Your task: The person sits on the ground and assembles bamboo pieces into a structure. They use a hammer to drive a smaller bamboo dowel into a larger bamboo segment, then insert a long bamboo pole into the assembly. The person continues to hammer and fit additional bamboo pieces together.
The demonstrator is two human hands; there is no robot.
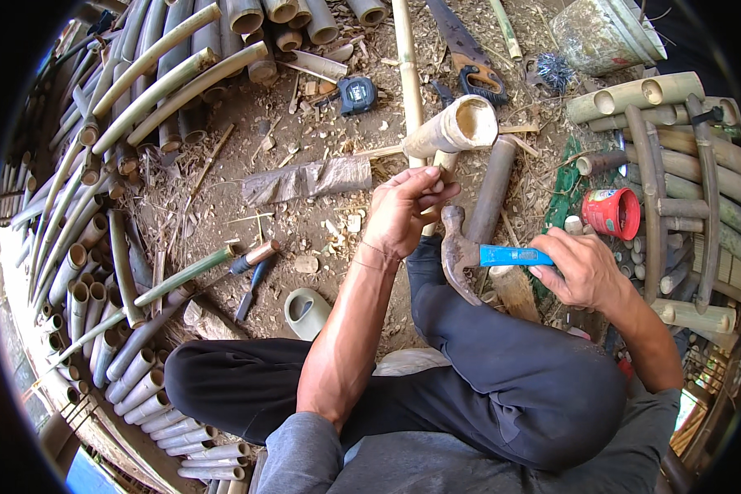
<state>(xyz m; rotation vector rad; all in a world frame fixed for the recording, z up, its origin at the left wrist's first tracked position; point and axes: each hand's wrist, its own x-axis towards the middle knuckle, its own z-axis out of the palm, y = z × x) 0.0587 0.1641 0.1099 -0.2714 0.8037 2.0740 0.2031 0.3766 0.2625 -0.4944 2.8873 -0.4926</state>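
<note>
Pale bamboo tube [432, 137], short and wide, at one o'clock from the left hand [397, 212] (dial centred on that hand, twelve toward the upper edge). Left fingers: closed on a thinner bamboo stub [446, 162] just below the tube. The stub meets the tube's underside; depth of seating cannot be told. The tube's open end faces up and to the right.

Right hand [583, 267], between three and four o'clock: fingers wrapped round the blue grip of a claw hammer [470, 253]. The steel head lies at four o'clock, near the left hand and apart from the tube; striking face toward twelve, claw curving down over the dark trousers [535, 362].

Near surroundings, on the littered earth floor [379, 309]:
- Two to three o'clock: darker bamboo length [494, 185].
- Twelve o'clock: slender pale pole [407, 66], passing behind the tube.
- Eleven: tape measure [357, 95].
- Between nine and ten: flat brown wood piece [309, 179].
- Eight: chisel [253, 284].
- Between seven and eight: hollow bamboo offcut [307, 311].

Farther out:
- Between twelve and one: handsaw [457, 41], orange-brown handle.
- Between one and two: silvery wire tangle [555, 72]; beyond it, a stained bucket [597, 37].
- Three: red tub [611, 214], beside a bamboo frame [706, 185].
- Eight: rows of cut bamboo tubes [144, 387].
- Ten: stacked bamboo lengths [173, 70].
</note>
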